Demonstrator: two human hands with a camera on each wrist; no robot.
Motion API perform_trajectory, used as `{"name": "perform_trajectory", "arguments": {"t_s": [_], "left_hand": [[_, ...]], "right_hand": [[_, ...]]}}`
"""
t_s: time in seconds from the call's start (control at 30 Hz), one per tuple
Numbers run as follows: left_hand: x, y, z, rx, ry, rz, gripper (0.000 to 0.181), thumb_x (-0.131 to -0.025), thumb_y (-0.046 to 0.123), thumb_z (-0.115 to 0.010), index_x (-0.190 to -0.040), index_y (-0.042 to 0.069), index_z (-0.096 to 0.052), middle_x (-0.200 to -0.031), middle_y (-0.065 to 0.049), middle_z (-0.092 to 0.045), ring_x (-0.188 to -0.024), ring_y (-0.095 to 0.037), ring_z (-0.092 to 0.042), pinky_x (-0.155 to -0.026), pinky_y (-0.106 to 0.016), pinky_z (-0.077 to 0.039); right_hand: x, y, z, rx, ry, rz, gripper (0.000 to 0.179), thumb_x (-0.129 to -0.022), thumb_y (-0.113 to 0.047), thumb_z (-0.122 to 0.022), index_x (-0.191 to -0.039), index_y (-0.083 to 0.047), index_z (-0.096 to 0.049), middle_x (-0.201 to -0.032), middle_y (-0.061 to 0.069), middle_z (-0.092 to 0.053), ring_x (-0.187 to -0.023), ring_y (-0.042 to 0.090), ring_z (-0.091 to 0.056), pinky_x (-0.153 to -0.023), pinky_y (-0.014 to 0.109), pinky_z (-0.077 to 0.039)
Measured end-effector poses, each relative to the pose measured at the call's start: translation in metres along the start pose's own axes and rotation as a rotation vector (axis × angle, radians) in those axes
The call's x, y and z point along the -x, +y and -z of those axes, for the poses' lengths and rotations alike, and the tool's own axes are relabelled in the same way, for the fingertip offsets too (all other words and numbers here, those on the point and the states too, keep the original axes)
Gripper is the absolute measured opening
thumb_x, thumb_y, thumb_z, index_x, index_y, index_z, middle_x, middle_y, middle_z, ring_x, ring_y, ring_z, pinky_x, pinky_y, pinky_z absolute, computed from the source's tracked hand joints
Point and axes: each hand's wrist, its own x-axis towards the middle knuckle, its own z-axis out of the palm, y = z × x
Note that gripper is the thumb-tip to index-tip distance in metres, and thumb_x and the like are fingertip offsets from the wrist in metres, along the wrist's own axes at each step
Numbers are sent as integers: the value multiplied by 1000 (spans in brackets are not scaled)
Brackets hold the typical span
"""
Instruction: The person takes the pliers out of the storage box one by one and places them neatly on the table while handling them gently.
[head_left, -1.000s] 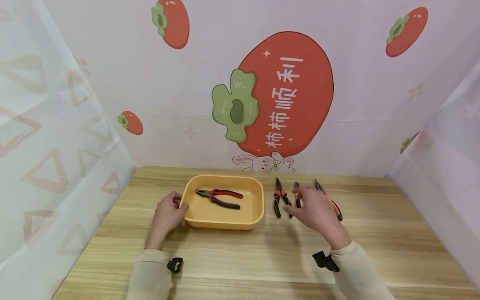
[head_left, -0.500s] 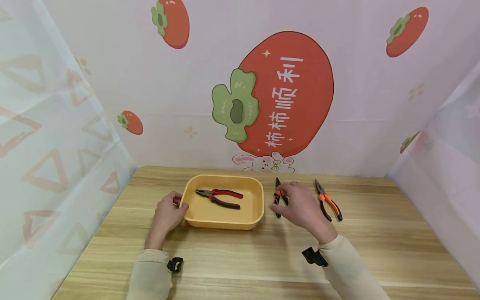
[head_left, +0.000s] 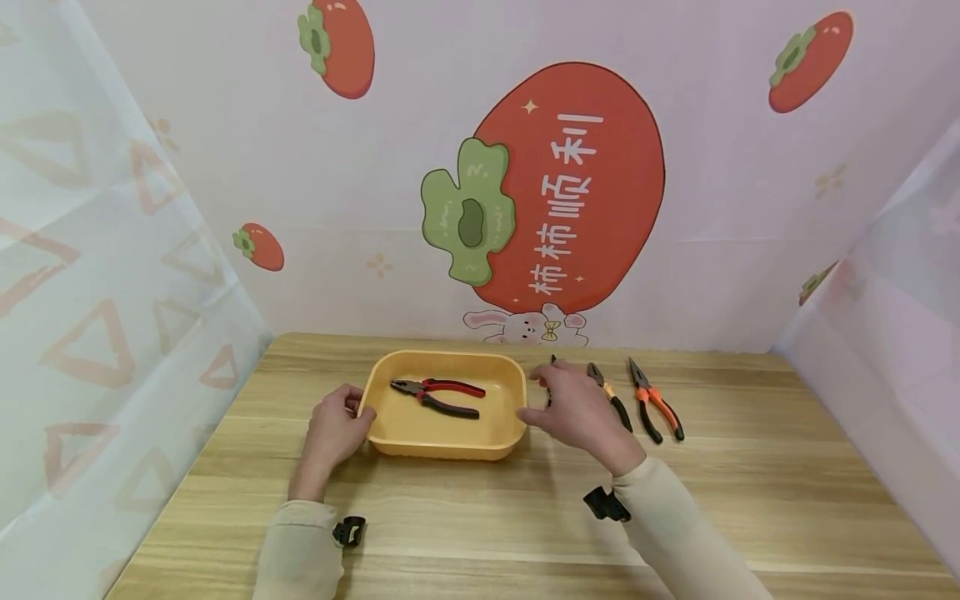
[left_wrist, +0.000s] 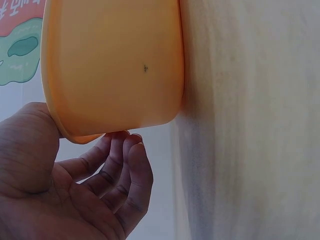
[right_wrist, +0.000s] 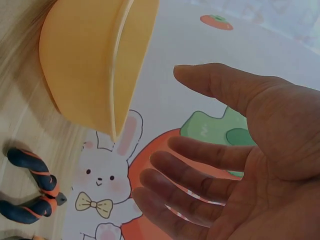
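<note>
Wood tbl (head_left: pixel 450 525) w/ yellow tray (head_left: pixel 442 451) far side, left of ctr. L hand (head_left: pixel 337 427) grips tray's left rim btwn thumb & fingers; R hand (head_left: pixel 576 406) just right of it, thumb & fingers apart, nr half-hidden pliers (right_wrist: pixel 50 186). Red-black pliers (head_left: pixel 426 395) lie in tray; yellow-black pliers (head_left: pixel 611 392), then orange-black pliers (head_left: pixel 649 394), on tbl farther right.

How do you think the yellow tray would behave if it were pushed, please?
The yellow tray would probably slide rather than tip, being wide and low. Its thin, smooth walls look like plastic, so it may be light and flex only slightly. The red-and-black pliers lie loose inside, so they might shift with a sudden push.
</note>
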Motion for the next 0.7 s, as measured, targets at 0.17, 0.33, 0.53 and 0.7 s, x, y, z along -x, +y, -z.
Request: {"name": "perform_trajectory", "arguments": {"t_s": [0.17, 0.33, 0.53, 0.7], "left_hand": [[-1, 0, 0, -2, 7, -8, 24, -91, 10, -64, -110, -4, -66, -89, -11, -62, -79, -24, -59, -66, -34, -46], [-2, -1, -1, 0, 9, -10, 23, -91, 10, -64, -110, -4, -66, -89, -12, -62, -79, -24, -59, -66, -34, -46], [-1, -2, -1, -1, 7, -8, 23, -91, 10, -64, -110, -4, -66, -89, -12, -62, -79, -24, -59, -66, -33, -46], [-2, -2, -1, 3, 8, -11, 23, -91, 9, -64, -110, -4, -65, -89, -12, -62, -78, -24, -59, -65, -34, -46]], "right_hand": [[-5, -5, -3, 14, -4, 41, 54, -80, -38, -86, -120, -6, -70, -107, 6, -67, -96, 25, -63, -80, 42, -53], [-13, -13, -5, 35, -26, 47, 57, -80, -41, -85, -122, -6, -69, -108, 7, -66, -93, 23, -62, -76, 41, -50], [-22, -22, -7, 36, -73, 29, 58, -81, -42, -84, -125, -7, -68, -113, 9, -65, -96, 24, -62, -80, 41, -53], [-30, -28, -9, 37, -96, 39, 58, -82, -41, -84, -126, -7, -67, -115, 9, -65, -101, 26, -62, -87, 43, -52]]}}
